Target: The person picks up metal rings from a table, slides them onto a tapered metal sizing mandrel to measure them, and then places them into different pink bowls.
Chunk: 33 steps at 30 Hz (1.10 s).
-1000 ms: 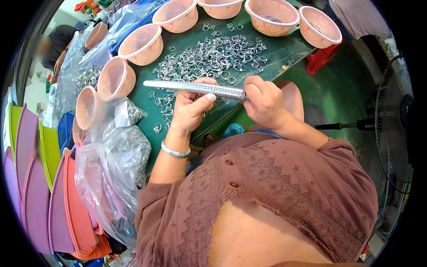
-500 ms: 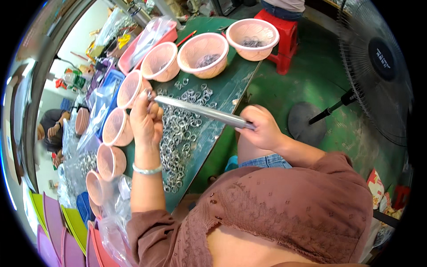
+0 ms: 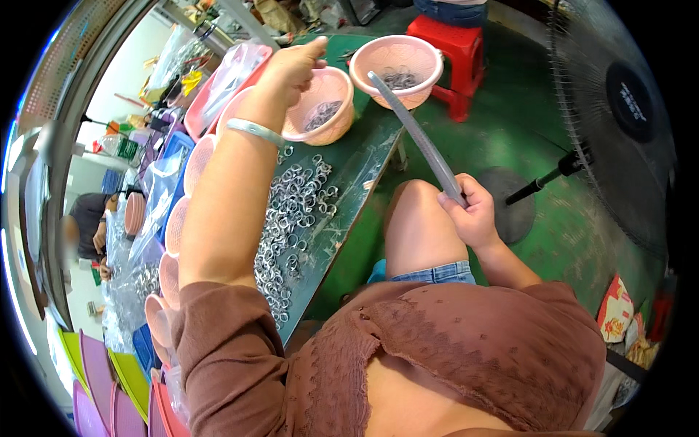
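Left hand (image 3: pixel 295 69) stretched out at the table's (image 3: pixel 357 164) far end, over the near basket (image 3: pixel 336 122); fingers bunched, can't tell if they pinch anything. Right hand (image 3: pixel 473 211) wrapped round the lower end of the grey rod (image 3: pixel 421 138), off the table's right edge. Rod slants up-left, tip overlapping the corner basket (image 3: pixel 397 86) in view; contact unclear. Both baskets hold rings. Loose rings (image 3: pixel 291 193) heaped mid-table. More pink baskets (image 3: pixel 196 164) line the table's left side. Red stool (image 3: pixel 459 62) just past its far right corner, fan (image 3: pixel 626 102) well right of it.
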Each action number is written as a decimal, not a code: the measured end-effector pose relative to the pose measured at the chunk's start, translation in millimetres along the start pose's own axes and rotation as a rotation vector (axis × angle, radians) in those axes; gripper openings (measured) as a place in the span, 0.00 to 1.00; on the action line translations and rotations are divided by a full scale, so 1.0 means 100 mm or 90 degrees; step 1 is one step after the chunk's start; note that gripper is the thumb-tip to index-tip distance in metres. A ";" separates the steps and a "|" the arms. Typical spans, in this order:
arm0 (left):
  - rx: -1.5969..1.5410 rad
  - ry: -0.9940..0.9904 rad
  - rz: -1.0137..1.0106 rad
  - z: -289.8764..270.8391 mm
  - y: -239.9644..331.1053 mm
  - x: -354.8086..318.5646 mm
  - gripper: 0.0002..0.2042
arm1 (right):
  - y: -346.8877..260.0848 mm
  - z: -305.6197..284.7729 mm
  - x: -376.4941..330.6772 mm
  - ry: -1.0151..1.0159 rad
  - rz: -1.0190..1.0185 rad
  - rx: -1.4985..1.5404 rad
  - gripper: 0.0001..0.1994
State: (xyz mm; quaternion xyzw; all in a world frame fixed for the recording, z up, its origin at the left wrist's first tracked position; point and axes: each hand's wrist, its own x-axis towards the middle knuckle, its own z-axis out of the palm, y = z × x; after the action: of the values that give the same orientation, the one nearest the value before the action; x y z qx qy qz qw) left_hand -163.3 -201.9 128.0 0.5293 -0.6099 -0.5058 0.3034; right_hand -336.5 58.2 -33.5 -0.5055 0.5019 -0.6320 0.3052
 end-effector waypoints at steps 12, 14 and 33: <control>0.318 0.146 0.139 -1.65 -0.77 -0.22 0.23 | -0.10 0.34 0.03 -0.127 -0.001 0.008 0.04; 0.349 0.151 0.161 -1.43 -0.84 -0.58 0.16 | -0.11 0.43 0.00 -0.148 -0.022 0.013 0.05; 0.486 0.160 0.208 -1.07 -1.93 -1.93 0.12 | -0.29 1.04 -0.21 -0.304 -0.079 -0.070 0.06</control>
State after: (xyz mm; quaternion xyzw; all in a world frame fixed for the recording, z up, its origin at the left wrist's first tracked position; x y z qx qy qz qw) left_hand 48.8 -35.7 11.0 0.5573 -0.7875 -0.1210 0.2336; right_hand -227.8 52.2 -14.5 -0.6862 0.4171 -0.4838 0.3480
